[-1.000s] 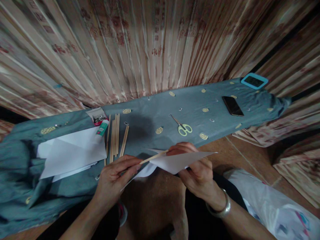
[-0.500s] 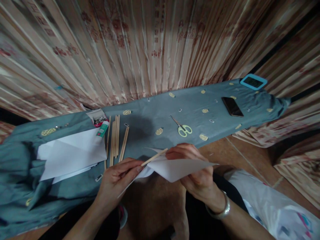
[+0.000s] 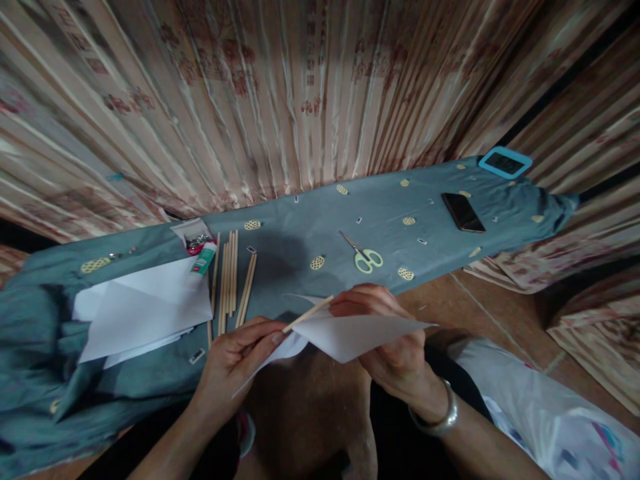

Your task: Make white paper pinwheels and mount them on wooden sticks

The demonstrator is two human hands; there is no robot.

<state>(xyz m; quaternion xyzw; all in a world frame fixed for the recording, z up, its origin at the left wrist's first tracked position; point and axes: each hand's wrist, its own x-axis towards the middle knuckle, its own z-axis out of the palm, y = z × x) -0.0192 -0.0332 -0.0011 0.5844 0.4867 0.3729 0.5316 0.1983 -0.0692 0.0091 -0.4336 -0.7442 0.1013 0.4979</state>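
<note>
Between my hands is a white paper piece (image 3: 350,337) with curved, folded flaps, held above the near edge of the cloth. A thin wooden stick (image 3: 311,313) lies slanted against its upper side. My left hand (image 3: 240,357) pinches the stick's lower end and the paper between thumb and fingers. My right hand (image 3: 387,333), with a silver bangle on its wrist, is closed on the paper near the stick's upper end. The paper hides part of its fingers. Several wooden sticks (image 3: 229,277) lie on the cloth just beyond my left hand.
On the grey-green cloth (image 3: 290,247) lie white paper sheets (image 3: 145,310), a glue stick (image 3: 204,259) and a small box of metal pieces (image 3: 195,237) at left. Scissors (image 3: 367,259) rest mid-cloth. A phone (image 3: 463,212) and a blue-framed device (image 3: 505,163) lie at right. A curtain (image 3: 280,87) hangs behind.
Almost nothing differs. The whole view has shifted very slightly, and both hands keep the same hold on the paper and stick.
</note>
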